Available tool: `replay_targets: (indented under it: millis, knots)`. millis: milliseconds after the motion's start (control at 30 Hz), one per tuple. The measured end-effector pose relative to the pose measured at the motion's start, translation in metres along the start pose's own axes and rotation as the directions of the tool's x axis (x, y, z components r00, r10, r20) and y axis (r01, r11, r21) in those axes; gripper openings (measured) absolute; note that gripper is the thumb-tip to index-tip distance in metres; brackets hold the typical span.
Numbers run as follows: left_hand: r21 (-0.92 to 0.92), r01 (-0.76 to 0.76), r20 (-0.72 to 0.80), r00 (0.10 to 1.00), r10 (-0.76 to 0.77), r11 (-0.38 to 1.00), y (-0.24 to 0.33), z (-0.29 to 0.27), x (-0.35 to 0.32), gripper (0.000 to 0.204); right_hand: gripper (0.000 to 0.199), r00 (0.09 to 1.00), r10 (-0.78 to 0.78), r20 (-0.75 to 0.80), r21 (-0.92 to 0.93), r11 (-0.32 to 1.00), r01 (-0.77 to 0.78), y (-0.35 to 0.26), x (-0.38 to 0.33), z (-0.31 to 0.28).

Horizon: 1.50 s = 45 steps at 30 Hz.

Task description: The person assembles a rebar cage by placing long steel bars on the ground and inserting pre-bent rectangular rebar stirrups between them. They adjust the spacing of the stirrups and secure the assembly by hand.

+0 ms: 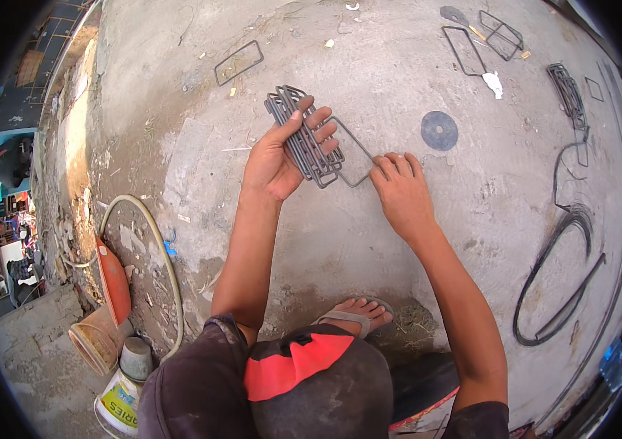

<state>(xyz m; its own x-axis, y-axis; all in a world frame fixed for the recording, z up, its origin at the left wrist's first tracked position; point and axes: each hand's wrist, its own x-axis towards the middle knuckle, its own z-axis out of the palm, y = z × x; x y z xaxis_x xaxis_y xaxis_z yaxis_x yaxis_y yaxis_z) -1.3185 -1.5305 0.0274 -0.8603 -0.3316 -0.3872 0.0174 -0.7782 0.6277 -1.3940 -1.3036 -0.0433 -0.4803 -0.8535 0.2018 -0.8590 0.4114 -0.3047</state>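
My left hand grips a bundle of several rectangular bent steel stirrups, held together above the concrete floor. One stirrup sticks out of the bundle to the right. My right hand pinches that stirrup's lower right corner with its fingertips. Both forearms come up from the lower edge, and my sandalled foot rests on the floor below the hands.
Loose stirrups lie on the floor at the upper left and upper right, with a stack at the far right. A dark round disc, coiled wire, a hose, a bucket and a basket are around.
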Motion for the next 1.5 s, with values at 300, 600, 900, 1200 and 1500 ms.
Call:
replay_targets:
  millis: [300, 600, 900, 1200, 1500]
  knots:
    - [0.008, 0.182, 0.286, 0.942, -0.177, 0.983, -0.024, 0.033, -0.008, 0.042, 0.02, 0.975, 0.193, -0.113, 0.025, 0.981, -0.192, -0.036, -0.008, 0.022]
    - [0.175, 0.054, 0.042, 0.997, -0.062, 0.983, -0.006, 0.007, -0.01, 0.033, 0.018, 0.959, 0.27, -0.082, -0.059, 0.959, -0.275, -0.035, -0.004, 0.017]
    - [0.137, 0.188, -0.138, 0.976, -0.169, 0.973, -0.066, 0.039, 0.01, 0.035, 0.026, 0.633, 0.771, 0.072, 0.711, 0.405, -0.575, -0.03, 0.005, -0.064]
    - [0.089, 0.093, -0.164, 0.983, -0.077, 0.992, -0.073, 0.039, 0.021, 0.024, 0.022, 0.901, 0.43, -0.065, 0.583, 0.749, -0.315, -0.025, 0.019, -0.066]
    - [0.13, 0.219, -0.115, 0.972, -0.204, 0.967, -0.07, 0.048, 0.024, 0.032, 0.033, 0.742, 0.518, -0.426, -0.116, 0.782, -0.612, 0.217, 0.094, -0.03]
